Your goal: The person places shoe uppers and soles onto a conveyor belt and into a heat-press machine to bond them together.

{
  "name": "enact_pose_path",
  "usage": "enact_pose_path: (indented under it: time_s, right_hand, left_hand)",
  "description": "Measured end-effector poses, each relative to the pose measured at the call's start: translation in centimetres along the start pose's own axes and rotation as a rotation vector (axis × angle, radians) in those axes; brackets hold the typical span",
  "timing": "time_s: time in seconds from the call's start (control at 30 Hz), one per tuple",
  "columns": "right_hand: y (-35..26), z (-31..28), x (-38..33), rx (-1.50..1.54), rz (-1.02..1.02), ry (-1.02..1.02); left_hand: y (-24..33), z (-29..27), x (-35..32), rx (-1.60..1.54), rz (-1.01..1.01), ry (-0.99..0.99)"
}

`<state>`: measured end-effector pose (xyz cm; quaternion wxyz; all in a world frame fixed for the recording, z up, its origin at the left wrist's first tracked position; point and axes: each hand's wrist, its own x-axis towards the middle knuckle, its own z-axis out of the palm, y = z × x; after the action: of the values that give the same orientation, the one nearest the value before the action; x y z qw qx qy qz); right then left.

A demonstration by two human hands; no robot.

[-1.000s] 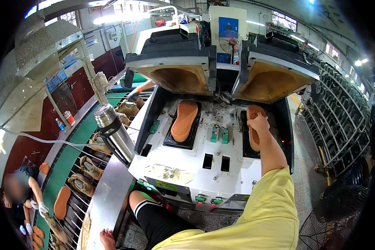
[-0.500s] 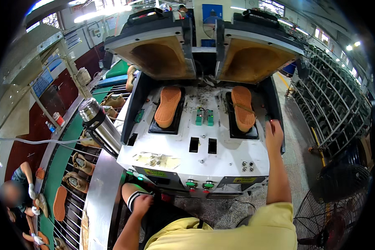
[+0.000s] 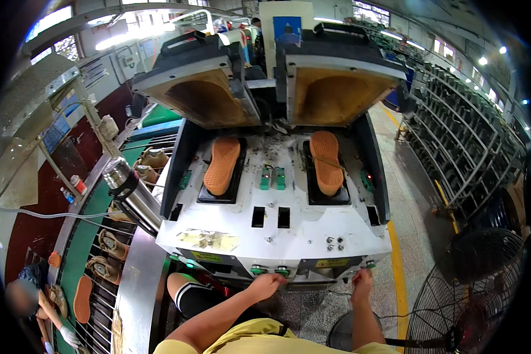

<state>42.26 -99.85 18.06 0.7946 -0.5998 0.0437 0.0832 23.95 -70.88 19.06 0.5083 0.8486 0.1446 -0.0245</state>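
Observation:
A white two-station press stands before me with both lids raised, the left lid and the right lid. An orange-brown shoe sole rests tread up on the left black base. On the right base sits a second sole, with a thin strap across it. My left hand, fingers curled and nothing visible in them, is at the front panel just below a green button. My right hand is also closed, its fingertips close against another green button at the panel's right end.
On the left, a green conveyor and roller rack carry shoes and a loose sole. A steel flask stands beside the press. Another person works at far left. A floor fan and metal racks stand right.
My right hand has come down from the press's right side to the front panel's right end. My left hand has moved right from above my leg to the middle buttons. The view has shifted.

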Motion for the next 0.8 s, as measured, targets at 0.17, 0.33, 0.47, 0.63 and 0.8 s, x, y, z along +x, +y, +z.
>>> enact_pose_path:
  time_s: [0.17, 0.33, 0.47, 0.63, 0.8]
  right_hand:
    - [7.4, 9.0, -7.7, -0.618, -0.142, -0.607]
    - [1.5, 27.3, -14.0, -0.370, -0.840, -1.033]
    - [0.6, 42.1, -9.7, -0.465, -0.933, -0.750]
    - [-2.3, 56.3, -0.2, -1.105, -0.817, -0.284]
    - [-1.7, 60.4, 4.6, -1.475, -0.208, -0.290]
  left_hand:
    - [-7.2, -6.5, -7.1, -0.272, -0.205, 0.446]
    - [-19.4, -12.1, -26.0, -0.506, -0.423, 1.278]
    - [-22.4, -10.7, -43.3, -0.292, -0.686, 1.778]
    - [-22.3, -1.1, -57.4, -0.459, -0.788, 2.253]
    - [-22.4, 9.2, -61.3, -0.730, -0.863, 2.360]
